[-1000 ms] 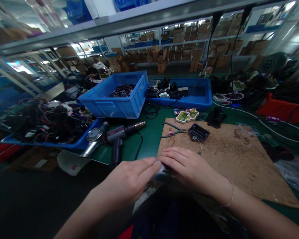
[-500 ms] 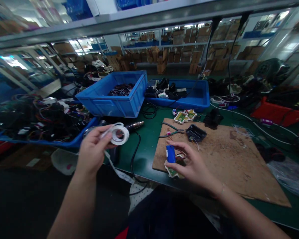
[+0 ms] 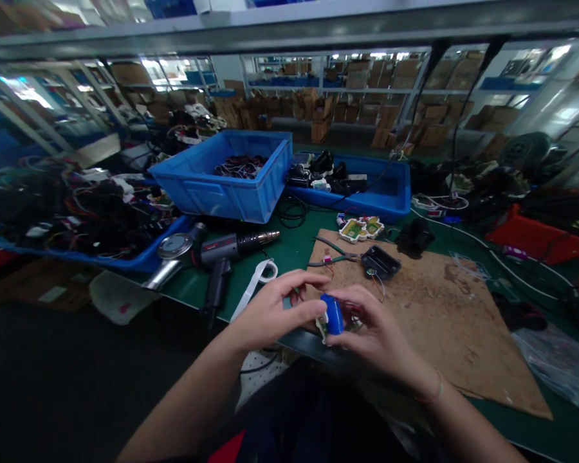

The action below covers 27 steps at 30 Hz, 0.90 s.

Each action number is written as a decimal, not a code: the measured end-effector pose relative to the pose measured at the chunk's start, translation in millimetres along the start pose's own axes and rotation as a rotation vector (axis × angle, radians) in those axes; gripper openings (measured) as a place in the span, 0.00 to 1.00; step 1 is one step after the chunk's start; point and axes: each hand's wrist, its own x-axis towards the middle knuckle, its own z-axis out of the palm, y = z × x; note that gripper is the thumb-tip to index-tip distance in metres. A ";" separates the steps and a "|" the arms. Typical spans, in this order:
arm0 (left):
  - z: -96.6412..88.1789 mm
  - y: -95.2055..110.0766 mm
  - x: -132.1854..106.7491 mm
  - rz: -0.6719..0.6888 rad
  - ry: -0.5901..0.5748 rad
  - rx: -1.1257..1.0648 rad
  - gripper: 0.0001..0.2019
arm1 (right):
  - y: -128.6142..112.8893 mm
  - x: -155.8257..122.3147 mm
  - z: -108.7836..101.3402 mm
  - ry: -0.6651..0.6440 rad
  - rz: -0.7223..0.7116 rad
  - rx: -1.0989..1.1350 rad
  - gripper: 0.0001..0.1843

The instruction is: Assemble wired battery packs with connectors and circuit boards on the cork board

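My left hand (image 3: pixel 269 313) and my right hand (image 3: pixel 369 328) meet over the near edge of a brown board (image 3: pixel 439 308). Together they grip a small blue cylinder (image 3: pixel 333 314), a battery by its look, sitting on a little circuit board; both hands are closed around it. A white tape roll (image 3: pixel 263 274) with a loose strip lies on the green bench just left of my left hand. Beyond my hands on the board lie pliers (image 3: pixel 335 254) and a black plastic housing (image 3: pixel 380 262).
A heat gun (image 3: pixel 231 252) lies on the bench to the left. Two blue bins (image 3: pixel 226 183) (image 3: pixel 381 186) stand behind, and a blue tray of wire bundles (image 3: pixel 139 257) sits far left. Yellow-green circuit boards (image 3: pixel 361 227) lie by the board's far edge. A red bin (image 3: pixel 535 235) is at right.
My left hand has let go of the white tape roll, which now lies on the bench, and has come right to join my right hand on the blue cylinder.
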 end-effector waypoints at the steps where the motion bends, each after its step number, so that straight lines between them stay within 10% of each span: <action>1: -0.1 8.3 1.8 0.020 -0.044 0.025 0.15 | -0.7 -0.3 -0.6 -0.021 -0.034 -0.050 0.31; 10: -4.0 12.5 -11.5 0.156 0.111 0.452 0.11 | -14.9 -7.4 -0.6 0.009 0.141 -0.280 0.30; 13: -4.0 8.9 -20.9 0.274 0.162 0.636 0.11 | -24.6 2.3 -2.0 -0.094 0.276 -0.129 0.18; 18: -1.8 2.8 -31.4 0.435 0.198 0.834 0.15 | -22.9 22.5 2.8 -0.202 0.484 0.330 0.30; 27: 1.2 -3.6 -39.2 0.363 0.336 0.626 0.17 | -17.6 15.8 10.8 -0.038 0.498 0.370 0.17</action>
